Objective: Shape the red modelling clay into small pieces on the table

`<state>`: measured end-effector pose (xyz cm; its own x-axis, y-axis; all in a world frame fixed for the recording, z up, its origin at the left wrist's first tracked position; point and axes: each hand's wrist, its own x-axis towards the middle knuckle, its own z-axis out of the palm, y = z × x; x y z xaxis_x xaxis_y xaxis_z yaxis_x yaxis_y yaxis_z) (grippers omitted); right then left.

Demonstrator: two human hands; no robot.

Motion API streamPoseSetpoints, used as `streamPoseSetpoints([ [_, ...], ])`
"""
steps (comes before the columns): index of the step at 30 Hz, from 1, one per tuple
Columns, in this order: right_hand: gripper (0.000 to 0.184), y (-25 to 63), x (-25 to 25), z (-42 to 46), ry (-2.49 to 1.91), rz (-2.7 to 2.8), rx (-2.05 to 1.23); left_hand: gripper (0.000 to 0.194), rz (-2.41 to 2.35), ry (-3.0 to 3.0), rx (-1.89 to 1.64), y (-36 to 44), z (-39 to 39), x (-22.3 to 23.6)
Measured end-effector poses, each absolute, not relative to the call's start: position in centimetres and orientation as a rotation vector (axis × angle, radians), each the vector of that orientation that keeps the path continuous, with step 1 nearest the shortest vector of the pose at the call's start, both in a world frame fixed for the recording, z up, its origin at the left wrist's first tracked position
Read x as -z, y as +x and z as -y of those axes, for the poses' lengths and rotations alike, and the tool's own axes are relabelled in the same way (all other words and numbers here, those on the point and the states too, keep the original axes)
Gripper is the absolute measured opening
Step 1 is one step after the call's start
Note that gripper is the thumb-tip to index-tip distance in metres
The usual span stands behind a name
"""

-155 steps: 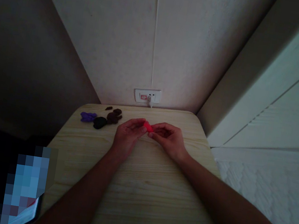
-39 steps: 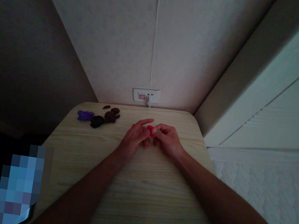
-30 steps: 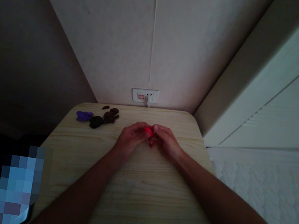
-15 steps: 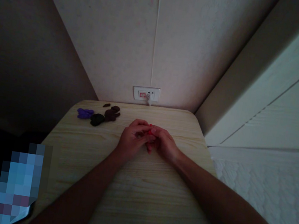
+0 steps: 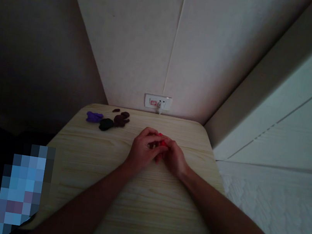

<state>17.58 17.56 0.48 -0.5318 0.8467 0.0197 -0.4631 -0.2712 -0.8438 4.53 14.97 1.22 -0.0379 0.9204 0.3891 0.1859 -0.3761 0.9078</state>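
Between my two hands is a small lump of red modelling clay (image 5: 163, 143), mostly covered by the fingers. My left hand (image 5: 144, 146) comes in from the left, its thumb and fingers closed on the clay. From the right, my right hand (image 5: 175, 157) curls round the same lump, fingertips meeting those of the left. Both hands are over the middle of a light wooden table (image 5: 130, 207). Beyond them to the left lie a purple clay lump (image 5: 94, 117), a black one (image 5: 106, 124) and several dark brown pieces (image 5: 120, 120).
A white wall socket (image 5: 157, 102) with a plug in it sits just behind the table's back edge. A blurred-out bright object (image 5: 21, 186) is at the lower left. On the right are a pale panel (image 5: 298, 126) and a white quilted surface (image 5: 271, 208).
The view has shifted slightly, so the table and socket appear a little further right. My hands stay together on the red clay, with the fingers slightly rearranged.
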Motion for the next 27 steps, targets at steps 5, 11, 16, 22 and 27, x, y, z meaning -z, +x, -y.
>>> streamPoseSetpoints([
  [5, 0.017, 17.34, -0.25, -17.58, -0.640, 1.101, -1.807, 0.016, -1.201, 1.612, -1.478, 4.75, -15.00, -1.20],
  [11, 0.029, 17.67, -0.88, -17.24, -0.656, 1.113, -1.801, 0.045, -1.230, 1.523, -1.512, 4.98, -15.10, -0.81],
  [16, 0.024, 17.44, -0.19, -17.36, -0.789, 1.188, -1.670, 0.043, -1.275, 1.593, -1.469, 4.89, -15.18, -0.68],
  [22, 0.020, 17.66, -0.44, -17.43, -0.751, 1.179, -1.687, 0.043, -1.298, 1.649, -1.440, 4.88, -15.16, -0.95],
  [27, 0.017, 17.72, -0.72, -17.38, -0.756, 1.161, -1.681, 0.043, -1.301, 1.630, -1.416, 4.97, -15.09, -1.25],
])
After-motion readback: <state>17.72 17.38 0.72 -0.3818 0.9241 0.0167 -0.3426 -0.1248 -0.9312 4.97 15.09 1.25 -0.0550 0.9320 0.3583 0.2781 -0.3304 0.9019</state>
